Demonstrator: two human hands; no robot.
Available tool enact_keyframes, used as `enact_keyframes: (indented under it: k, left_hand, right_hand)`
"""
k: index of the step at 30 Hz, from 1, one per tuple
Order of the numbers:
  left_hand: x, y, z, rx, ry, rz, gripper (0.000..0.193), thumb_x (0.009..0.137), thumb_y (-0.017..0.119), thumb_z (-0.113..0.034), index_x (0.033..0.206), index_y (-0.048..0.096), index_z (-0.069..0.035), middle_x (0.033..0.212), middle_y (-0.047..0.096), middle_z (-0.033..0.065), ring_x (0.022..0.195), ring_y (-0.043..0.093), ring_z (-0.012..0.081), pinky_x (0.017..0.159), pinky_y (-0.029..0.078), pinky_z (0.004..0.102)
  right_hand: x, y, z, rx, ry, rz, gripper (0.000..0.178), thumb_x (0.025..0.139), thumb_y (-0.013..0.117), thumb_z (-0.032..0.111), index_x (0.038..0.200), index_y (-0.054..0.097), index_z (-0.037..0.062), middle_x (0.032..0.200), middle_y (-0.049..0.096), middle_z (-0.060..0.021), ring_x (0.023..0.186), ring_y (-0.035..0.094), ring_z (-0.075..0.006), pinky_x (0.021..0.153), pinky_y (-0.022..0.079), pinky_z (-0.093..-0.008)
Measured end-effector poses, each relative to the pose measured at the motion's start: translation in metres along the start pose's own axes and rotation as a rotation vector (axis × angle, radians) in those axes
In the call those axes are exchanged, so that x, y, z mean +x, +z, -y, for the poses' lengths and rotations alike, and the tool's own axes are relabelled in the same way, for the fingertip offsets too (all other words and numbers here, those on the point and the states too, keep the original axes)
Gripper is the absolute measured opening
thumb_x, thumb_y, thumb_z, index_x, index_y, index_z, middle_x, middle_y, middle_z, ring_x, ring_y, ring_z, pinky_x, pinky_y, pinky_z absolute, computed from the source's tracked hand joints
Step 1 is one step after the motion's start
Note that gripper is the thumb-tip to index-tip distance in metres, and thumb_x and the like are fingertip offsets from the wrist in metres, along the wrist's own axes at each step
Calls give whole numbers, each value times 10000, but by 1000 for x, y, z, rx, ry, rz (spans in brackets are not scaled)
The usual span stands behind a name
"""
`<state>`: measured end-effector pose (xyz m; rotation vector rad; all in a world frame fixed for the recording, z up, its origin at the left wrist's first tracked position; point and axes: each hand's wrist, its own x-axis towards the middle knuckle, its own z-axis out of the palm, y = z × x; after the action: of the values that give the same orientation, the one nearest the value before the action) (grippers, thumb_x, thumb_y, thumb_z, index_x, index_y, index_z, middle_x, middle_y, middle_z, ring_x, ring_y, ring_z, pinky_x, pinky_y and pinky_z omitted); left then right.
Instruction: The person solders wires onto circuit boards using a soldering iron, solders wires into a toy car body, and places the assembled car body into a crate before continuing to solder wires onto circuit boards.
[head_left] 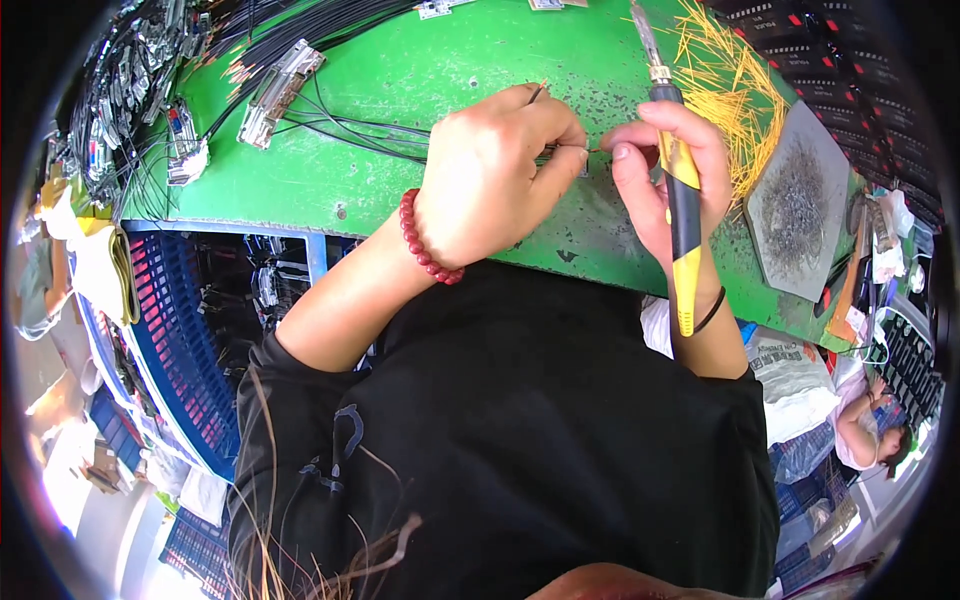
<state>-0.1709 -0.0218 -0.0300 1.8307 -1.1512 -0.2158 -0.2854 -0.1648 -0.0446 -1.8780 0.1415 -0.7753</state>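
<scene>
While your left grip (490,155) pinches a few black wires (400,129) between thumb and forefinger, just above the bench (420,60), your right grip (650,202) is closed round the iron (684,225), tip pointing away. Its thumb and forefinger also meet at a fine copper-coloured end; whether they clasp it is too small to tell.

The wires should feel light and springy, their jackets a little slippery, the bare copper soft and easy to fray. Take them close behind the stripped end, where they flex least. Keep the iron by its yellow-and-black handle; treat the metal end as hot, though you can't tell from here. Farther off, the wires lead back to 1 silver part (280,95), likely stiff and heavier than they are; avoid tugging against it.

As for writing, your shirt (560,400) bears a blue-grey mark with no readable letters. Beside your right elbow, a pale bag (785,372) carries dark print. Beyond the yellow strands (735,90), the black parts (790,45) show rows of small pale lettering and red spots.
</scene>
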Motion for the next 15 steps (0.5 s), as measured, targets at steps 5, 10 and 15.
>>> enact_keyframes:
  k: [5,10,15]
  left_hand:
    - [-1,-1,0,24,1,17,63,736,698,-37,748,638,-52,699,605,51,630,585,200,553,468,309]
    - [-4,2,2,50,83,-7,57,738,695,-21,755,649,-51,711,616,42,619,577,176,547,463,283]
    - [-7,-6,1,-34,36,-10,62,738,703,-35,759,648,-55,721,621,41,636,589,191,562,478,292]
  right_hand:
    - [2,4,-3,11,-42,8,369,759,644,-103,1094,608,48,770,659,-54,672,643,-115,622,511,-236]
    - [5,2,-5,-2,-44,74,334,808,632,-68,1115,596,58,755,664,-51,673,633,-94,607,496,-226]
    - [7,-26,-19,-83,70,413,366,773,628,-65,1097,614,105,853,654,-53,737,621,-139,640,460,-258]
